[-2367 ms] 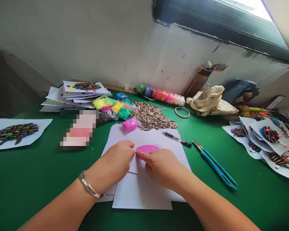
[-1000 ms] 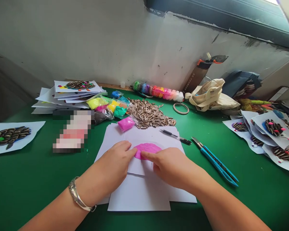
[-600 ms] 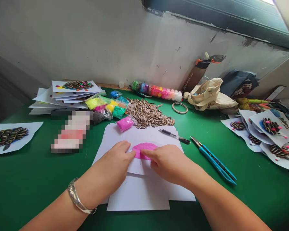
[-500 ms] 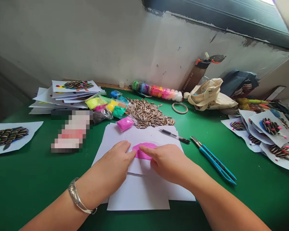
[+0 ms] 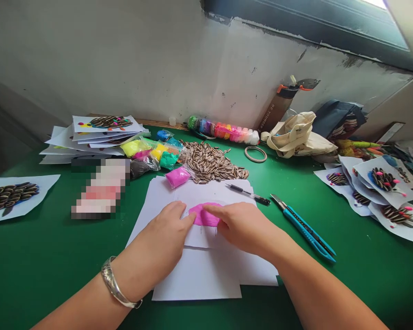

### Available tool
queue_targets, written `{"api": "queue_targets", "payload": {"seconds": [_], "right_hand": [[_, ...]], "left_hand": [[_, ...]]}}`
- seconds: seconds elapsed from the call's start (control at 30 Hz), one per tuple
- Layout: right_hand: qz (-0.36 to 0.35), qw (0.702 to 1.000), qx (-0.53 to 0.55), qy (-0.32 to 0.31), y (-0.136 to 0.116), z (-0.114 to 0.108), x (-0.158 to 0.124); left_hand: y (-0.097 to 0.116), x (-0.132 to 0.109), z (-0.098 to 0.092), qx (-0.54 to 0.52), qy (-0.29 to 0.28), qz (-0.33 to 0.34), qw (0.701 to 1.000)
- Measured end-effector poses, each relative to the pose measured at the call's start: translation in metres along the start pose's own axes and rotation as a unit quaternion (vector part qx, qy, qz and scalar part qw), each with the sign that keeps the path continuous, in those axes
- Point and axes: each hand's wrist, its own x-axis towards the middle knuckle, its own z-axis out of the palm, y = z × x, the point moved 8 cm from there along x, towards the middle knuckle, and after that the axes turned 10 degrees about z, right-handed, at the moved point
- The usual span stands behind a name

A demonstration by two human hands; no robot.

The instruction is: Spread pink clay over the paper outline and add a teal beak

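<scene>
A flat patch of pink clay (image 5: 202,218) lies on a stack of white paper sheets (image 5: 196,275) on the green table. My left hand (image 5: 165,236), with a silver bracelet (image 5: 116,286) on the wrist, rests on the paper with its fingertips at the clay's left edge. My right hand (image 5: 244,227) comes from the right. Its index finger stretches across the top of the clay and presses on it. Neither hand holds anything.
A pen (image 5: 248,194) and a blue utility knife (image 5: 304,228) lie right of the paper. Behind it are a sunflower seed pile (image 5: 209,162), a pink clay bag (image 5: 177,176), coloured clay bags (image 5: 151,151) and tubs (image 5: 223,130). Finished seed pictures (image 5: 96,133) stack at back left, others (image 5: 382,188) at right.
My right index finger has slid from the clay's lower edge up over its top, covering more of it. My left hand stays at the clay's left edge. The camera has drifted slightly.
</scene>
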Motion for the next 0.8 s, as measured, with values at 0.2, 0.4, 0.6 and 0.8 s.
{"api": "queue_targets", "payload": {"seconds": [0.2,0.4,0.6,0.8], "right_hand": [[0.001,0.999,0.049,-0.005,0.018,-0.011,-0.008],[-0.06,0.995,0.022,-0.082,0.004,0.003,-0.023],[-0.048,0.995,-0.021,-0.085,0.001,0.008,-0.02],[-0.027,0.999,0.0,-0.046,0.011,0.001,-0.015]], "left_hand": [[-0.002,0.001,0.001,-0.003,0.009,-0.008,1.0],[0.0,0.0,0.004,0.001,-0.008,-0.009,1.0],[0.002,-0.002,0.009,0.017,0.005,0.003,1.0],[0.005,-0.002,0.008,0.027,0.033,0.02,0.999]]}}
